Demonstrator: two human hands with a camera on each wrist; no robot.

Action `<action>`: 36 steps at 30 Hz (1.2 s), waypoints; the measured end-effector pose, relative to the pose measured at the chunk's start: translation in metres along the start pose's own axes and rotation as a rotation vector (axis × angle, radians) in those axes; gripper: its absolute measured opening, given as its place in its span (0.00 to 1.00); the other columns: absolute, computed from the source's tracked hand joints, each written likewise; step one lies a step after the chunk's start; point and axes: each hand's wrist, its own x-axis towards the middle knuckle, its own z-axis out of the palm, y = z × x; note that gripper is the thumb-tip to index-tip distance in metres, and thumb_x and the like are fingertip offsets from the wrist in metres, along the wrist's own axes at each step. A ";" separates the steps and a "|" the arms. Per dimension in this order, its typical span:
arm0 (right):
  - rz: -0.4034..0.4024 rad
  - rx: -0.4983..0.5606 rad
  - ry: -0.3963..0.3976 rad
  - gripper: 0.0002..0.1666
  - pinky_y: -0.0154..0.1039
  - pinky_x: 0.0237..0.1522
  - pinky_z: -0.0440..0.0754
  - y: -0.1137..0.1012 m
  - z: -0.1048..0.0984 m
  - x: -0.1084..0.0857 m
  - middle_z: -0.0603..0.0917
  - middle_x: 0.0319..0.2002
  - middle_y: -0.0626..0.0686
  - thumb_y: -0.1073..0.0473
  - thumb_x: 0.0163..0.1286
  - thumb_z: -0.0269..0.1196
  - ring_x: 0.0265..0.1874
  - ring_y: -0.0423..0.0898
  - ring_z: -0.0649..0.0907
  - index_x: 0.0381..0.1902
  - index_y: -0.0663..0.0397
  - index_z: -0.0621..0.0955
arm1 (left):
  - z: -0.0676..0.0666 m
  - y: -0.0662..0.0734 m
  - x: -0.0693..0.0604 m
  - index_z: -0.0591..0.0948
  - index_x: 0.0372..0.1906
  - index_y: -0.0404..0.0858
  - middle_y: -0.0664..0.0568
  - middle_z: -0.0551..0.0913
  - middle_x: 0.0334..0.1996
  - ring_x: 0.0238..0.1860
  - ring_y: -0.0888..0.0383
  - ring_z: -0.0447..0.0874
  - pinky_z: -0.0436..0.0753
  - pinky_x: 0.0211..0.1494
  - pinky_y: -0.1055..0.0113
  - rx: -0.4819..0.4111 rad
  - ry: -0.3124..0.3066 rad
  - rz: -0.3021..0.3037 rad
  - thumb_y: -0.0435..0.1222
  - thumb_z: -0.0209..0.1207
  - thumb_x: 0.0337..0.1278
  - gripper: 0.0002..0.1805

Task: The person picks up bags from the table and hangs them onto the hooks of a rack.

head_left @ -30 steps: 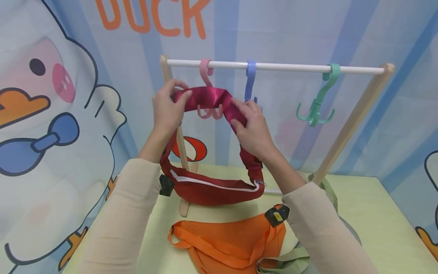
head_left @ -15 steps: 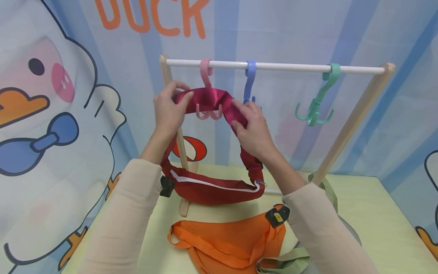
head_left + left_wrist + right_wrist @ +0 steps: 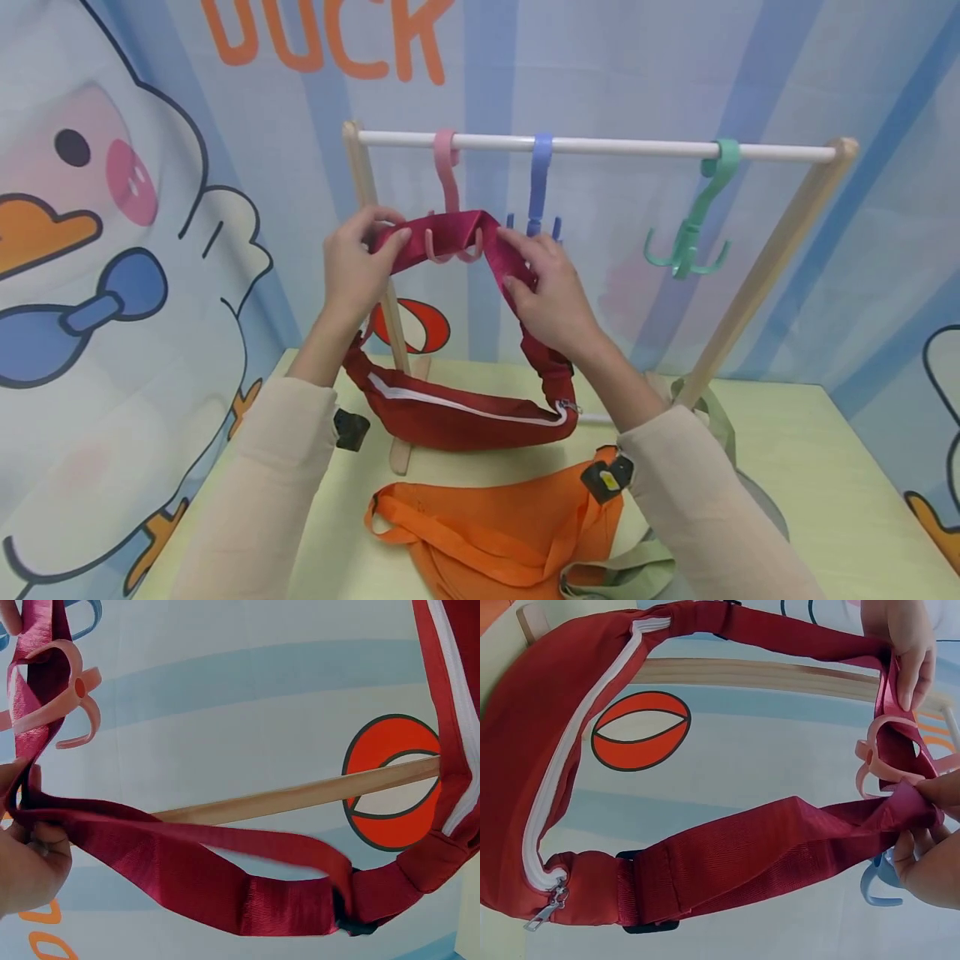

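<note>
At the pink hook (image 3: 447,179), left hand (image 3: 356,267) and right hand (image 3: 551,292) are each pinching the strap (image 3: 453,232), which is passing behind the front prongs (image 3: 430,247); red bag (image 3: 465,427) is hanging below

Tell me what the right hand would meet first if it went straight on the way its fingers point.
Beyond the red bag strap it pinches, the right hand would likely meet the pink hook, up and left in the head view; exact depth is unclear.

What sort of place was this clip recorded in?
Probably a staged tabletop set, perhaps child-themed, rather than a lived-in room: a printed cartoon duck backdrop hangs behind a pale tabletop, where a hook rack stands.
</note>
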 end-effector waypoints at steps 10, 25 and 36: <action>-0.025 0.013 -0.076 0.33 0.42 0.36 0.77 0.011 -0.001 -0.005 0.73 0.49 0.58 0.71 0.62 0.57 0.37 0.50 0.74 0.65 0.52 0.66 | -0.002 -0.005 -0.015 0.78 0.47 0.38 0.44 0.81 0.39 0.37 0.51 0.77 0.80 0.39 0.60 -0.016 -0.069 -0.079 0.39 0.58 0.57 0.14; -0.078 0.105 -0.145 0.37 0.44 0.45 0.77 0.029 -0.012 -0.019 0.69 0.57 0.56 0.72 0.59 0.60 0.47 0.49 0.73 0.66 0.53 0.64 | -0.007 -0.003 -0.031 0.75 0.55 0.39 0.45 0.78 0.45 0.46 0.53 0.75 0.78 0.48 0.58 -0.090 -0.090 -0.102 0.42 0.62 0.53 0.24; -0.136 0.139 -0.200 0.38 0.49 0.49 0.75 0.042 -0.026 -0.033 0.68 0.60 0.58 0.72 0.58 0.62 0.53 0.52 0.73 0.66 0.57 0.63 | -0.014 0.005 -0.047 0.72 0.58 0.41 0.46 0.73 0.50 0.42 0.48 0.80 0.79 0.44 0.55 -0.114 -0.099 -0.118 0.42 0.62 0.52 0.27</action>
